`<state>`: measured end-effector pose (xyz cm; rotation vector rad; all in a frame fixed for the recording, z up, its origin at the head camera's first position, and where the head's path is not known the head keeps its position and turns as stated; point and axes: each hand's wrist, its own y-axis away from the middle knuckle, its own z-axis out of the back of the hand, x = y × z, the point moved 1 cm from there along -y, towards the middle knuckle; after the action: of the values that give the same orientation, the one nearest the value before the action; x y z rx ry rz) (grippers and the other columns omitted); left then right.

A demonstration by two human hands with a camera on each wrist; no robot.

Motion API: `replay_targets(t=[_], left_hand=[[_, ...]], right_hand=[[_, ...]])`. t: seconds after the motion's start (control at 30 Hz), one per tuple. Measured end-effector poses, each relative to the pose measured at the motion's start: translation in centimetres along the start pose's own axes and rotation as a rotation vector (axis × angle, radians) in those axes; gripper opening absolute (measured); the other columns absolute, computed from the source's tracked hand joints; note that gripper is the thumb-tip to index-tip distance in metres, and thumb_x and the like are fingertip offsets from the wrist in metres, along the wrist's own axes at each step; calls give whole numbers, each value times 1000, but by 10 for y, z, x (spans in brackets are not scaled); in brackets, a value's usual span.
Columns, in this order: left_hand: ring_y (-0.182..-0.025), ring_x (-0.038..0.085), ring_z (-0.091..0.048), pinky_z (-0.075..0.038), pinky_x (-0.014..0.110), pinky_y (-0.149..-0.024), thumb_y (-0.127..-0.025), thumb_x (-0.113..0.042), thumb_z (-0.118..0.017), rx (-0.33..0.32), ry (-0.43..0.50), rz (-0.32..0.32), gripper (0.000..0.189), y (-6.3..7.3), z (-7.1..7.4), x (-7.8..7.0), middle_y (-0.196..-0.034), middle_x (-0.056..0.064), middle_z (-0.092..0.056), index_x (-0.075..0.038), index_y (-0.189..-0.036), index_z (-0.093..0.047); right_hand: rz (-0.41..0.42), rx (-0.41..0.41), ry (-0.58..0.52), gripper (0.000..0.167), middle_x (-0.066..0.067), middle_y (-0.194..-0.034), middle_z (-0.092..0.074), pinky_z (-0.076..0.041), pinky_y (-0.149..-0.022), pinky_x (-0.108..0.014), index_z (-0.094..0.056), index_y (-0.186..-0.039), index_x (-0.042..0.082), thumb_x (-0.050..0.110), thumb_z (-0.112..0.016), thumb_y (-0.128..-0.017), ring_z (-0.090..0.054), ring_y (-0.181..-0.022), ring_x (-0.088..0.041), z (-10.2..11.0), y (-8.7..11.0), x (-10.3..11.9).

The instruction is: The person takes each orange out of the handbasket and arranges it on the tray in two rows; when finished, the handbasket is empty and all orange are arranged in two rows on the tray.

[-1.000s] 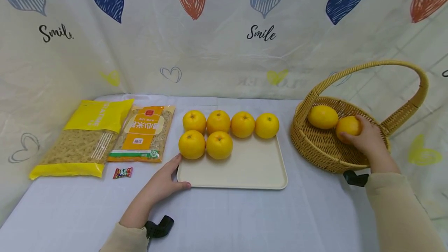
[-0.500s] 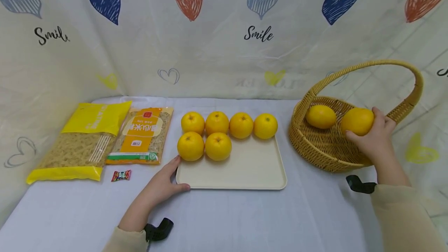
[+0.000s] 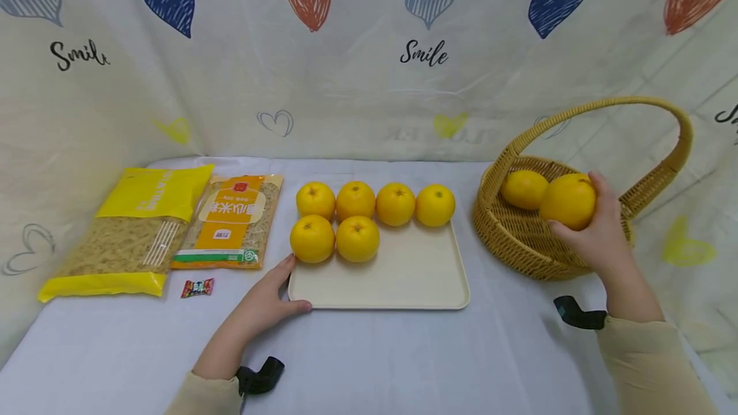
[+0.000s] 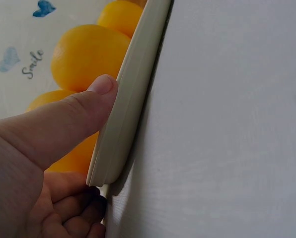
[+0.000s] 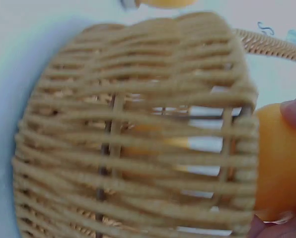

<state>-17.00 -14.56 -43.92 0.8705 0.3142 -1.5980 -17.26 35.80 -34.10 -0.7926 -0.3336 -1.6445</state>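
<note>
My right hand (image 3: 605, 235) grips an orange (image 3: 567, 202) above the wicker basket (image 3: 507, 255), inside the arch of its handle. A second orange (image 3: 523, 189) lies in the basket, behind the held one. In the right wrist view, the held orange (image 5: 279, 163) shows beyond the woven basket wall (image 5: 138, 139). My left hand (image 3: 259, 306) holds the near left corner of a cream tray (image 3: 403, 280). Its thumb (image 4: 83, 106) lies on the tray rim (image 4: 130, 99), fingers round the corner. Several oranges (image 3: 357, 239) sit on the tray: a full back row and a shorter row before it.
To the left lie a yellow bag of pasta (image 3: 121, 235), an orange-labelled packet (image 3: 230, 223) and a small wrapped candy (image 3: 197, 287). A curtain printed with hearts (image 3: 311, 75) hangs behind the white-covered table (image 3: 403, 364). The basket's tall handle (image 3: 611, 102) arches over its opening.
My right hand has lifted the orange from the basket's floor, first swinging right, then back left towards the tray side. The left hand stays at the tray corner.
</note>
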Motion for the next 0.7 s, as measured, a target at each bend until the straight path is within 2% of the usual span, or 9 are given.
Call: replay_targets(t=[0.1,0.3,0.4,0.57,0.63,0.7], left_hand=[[-139,30,-19,-19,52,-111,-66,-52,-74,-5,2,-5,103,0,0,0,-152,6,-20,-13,-146,-20],[-139,30,-19,-19,52,-111,-65,-53,-73,-6,-8,-15,104,-1,0,0,-152,6,-20,-13,-145,-20],[-139,30,-19,-20,52,-111,-65,-52,-74,-3,-7,-13,104,-1,0,0,-152,6,-20,-13,-145,-21],[-138,31,-20,-20,52,-110,-66,-51,-74,-2,-4,-4,103,0,0,-2,-152,7,-20,-13,-145,-21],[-138,31,-20,-20,53,-110,-66,-51,-74,-1,-4,-1,103,1,1,-3,-152,7,-20,-13,-145,-21],[-138,31,-19,-20,53,-110,-66,-50,-74,1,-4,2,103,1,1,-3,-152,7,-20,-13,-145,-20]], right_hand=[[15,2,-21,88,-22,-143,-10,-28,-88,-61,-4,-144,26,21,-64,-81,-25,-113,-46,-3,2,4],[17,-7,-64,85,-18,-138,-17,-33,-86,-40,-7,-141,29,19,-66,-81,-31,-107,-34,-11,8,5],[29,-30,-96,80,-14,-136,-21,-33,-86,-29,-8,-140,31,21,-64,-83,-34,-105,-22,-15,11,6],[159,-106,-238,55,8,-124,-29,-33,-78,-7,-17,-138,20,20,-48,-93,-36,-96,-4,-24,17,18],[221,-111,-302,48,13,-119,-29,-36,-77,-3,-21,-137,15,13,-43,-95,-39,-95,-5,-29,20,24],[252,-96,-350,48,12,-118,-31,-39,-76,-3,-24,-135,14,5,-45,-93,-40,-94,-8,-34,25,32]])
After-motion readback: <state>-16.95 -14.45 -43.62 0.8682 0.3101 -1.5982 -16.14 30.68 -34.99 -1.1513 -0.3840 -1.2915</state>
